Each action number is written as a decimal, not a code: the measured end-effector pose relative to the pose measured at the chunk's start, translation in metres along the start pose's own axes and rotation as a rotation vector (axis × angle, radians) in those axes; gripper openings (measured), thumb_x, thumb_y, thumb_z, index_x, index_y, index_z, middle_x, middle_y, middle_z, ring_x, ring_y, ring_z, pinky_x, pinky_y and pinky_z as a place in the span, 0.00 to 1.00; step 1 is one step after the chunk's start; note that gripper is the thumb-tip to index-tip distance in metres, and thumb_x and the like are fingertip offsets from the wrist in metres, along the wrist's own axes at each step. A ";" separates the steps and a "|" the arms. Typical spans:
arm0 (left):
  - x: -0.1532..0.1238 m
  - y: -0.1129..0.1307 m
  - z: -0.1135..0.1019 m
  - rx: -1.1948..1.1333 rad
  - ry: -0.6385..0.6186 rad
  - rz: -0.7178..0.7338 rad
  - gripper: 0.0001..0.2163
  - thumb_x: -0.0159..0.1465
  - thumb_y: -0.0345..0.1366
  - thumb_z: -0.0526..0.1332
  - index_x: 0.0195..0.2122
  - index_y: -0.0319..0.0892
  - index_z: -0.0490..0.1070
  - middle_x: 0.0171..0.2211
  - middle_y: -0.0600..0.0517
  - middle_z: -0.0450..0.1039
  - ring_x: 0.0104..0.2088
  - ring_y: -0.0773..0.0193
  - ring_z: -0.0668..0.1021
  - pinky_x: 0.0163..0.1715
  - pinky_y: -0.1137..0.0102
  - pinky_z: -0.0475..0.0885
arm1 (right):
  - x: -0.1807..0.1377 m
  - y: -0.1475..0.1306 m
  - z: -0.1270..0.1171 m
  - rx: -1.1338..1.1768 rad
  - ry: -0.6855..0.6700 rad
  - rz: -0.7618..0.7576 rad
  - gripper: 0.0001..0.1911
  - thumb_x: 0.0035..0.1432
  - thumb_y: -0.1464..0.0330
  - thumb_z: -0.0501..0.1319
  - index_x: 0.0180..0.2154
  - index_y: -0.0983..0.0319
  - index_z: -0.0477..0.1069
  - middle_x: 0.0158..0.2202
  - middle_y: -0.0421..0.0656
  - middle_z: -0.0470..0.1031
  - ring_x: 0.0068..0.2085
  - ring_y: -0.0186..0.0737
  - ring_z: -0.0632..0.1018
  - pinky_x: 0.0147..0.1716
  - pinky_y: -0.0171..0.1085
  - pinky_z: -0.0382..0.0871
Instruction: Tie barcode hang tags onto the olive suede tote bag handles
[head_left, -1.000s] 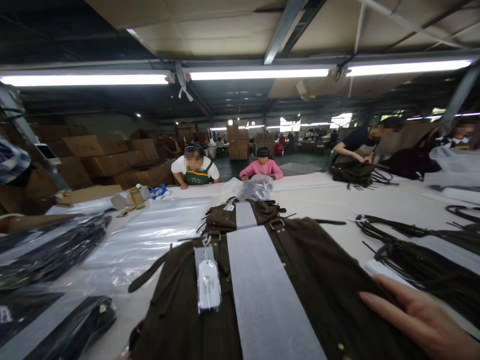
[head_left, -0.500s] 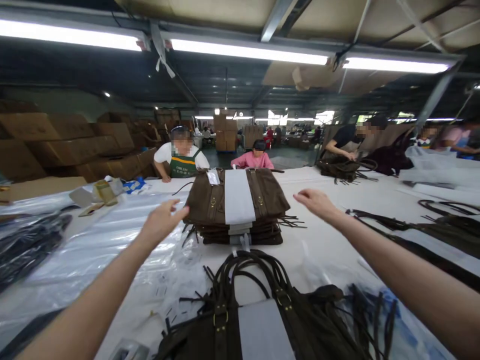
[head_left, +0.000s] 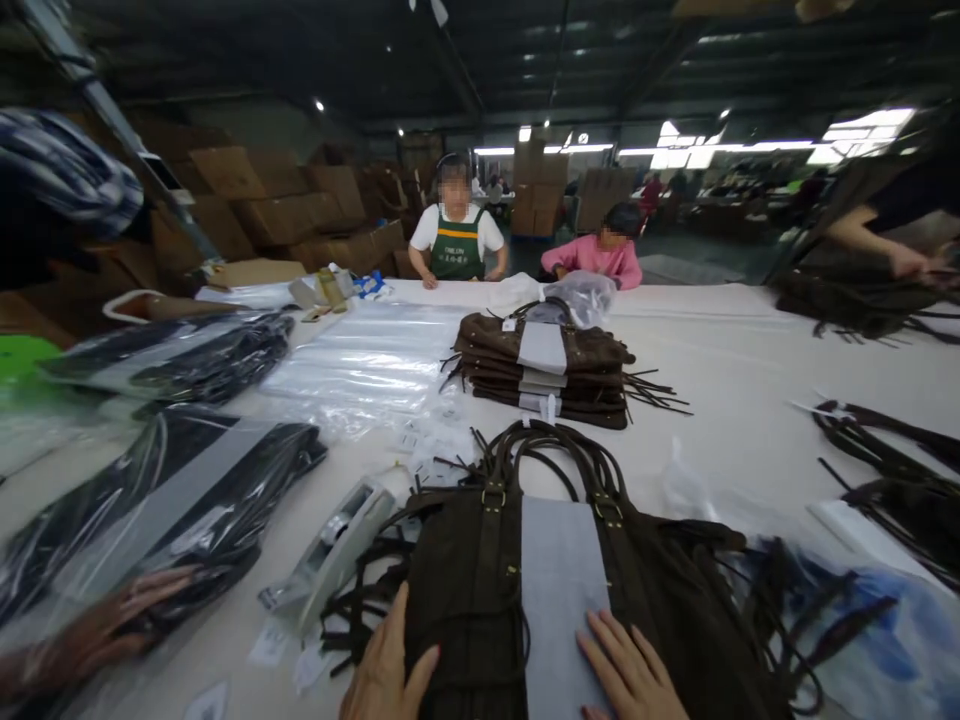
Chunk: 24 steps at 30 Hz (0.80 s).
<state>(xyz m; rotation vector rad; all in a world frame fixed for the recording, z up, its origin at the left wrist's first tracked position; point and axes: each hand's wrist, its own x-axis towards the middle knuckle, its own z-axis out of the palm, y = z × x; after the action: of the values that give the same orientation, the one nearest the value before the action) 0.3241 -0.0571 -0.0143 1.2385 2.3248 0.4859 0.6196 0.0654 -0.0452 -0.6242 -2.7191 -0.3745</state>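
Note:
A dark brown bag (head_left: pixel 465 590) with a white paper strip (head_left: pixel 559 560) down its middle lies flat in front of me, its looped handles (head_left: pixel 540 460) pointing away. My left hand (head_left: pixel 386 665) rests flat on the bag's left part, thumb at its edge. My right hand (head_left: pixel 630 675) lies flat across the paper strip and the bag's right part, fingers spread. Neither hand grips anything. Farther back on the white table (head_left: pixel 720 360) sits a stack of similar brown bags (head_left: pixel 547 365).
A grey hand tool (head_left: pixel 330 545) lies left of the bag. Black bags in clear plastic (head_left: pixel 172 500) fill the left side, where another person's blurred hand (head_left: pixel 97 630) rests. Clear plastic sheets (head_left: pixel 367 360) lie behind. Two people (head_left: pixel 457 240) work at the far edge; loose straps (head_left: pixel 892 470) at right.
Both my arms, stretched out toward the stack half a second ago, have drawn back and my hands now lie on the near bag. The view has dropped and swung left.

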 end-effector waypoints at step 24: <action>-0.055 -0.032 -0.007 -0.495 0.096 -0.168 0.18 0.59 0.38 0.47 0.49 0.37 0.62 0.47 0.45 0.67 0.48 0.62 0.69 0.49 0.70 0.62 | 0.097 -0.138 0.018 0.062 0.111 -0.120 0.31 0.53 0.56 0.50 0.56 0.64 0.52 0.50 0.51 0.66 0.48 0.50 0.70 0.38 0.46 0.68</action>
<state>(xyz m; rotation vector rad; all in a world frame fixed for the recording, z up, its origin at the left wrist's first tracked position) 0.3257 -0.1212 -0.0115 0.7933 2.1706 1.0037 0.4696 -0.0123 -0.0505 -0.4127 -2.6577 -0.3416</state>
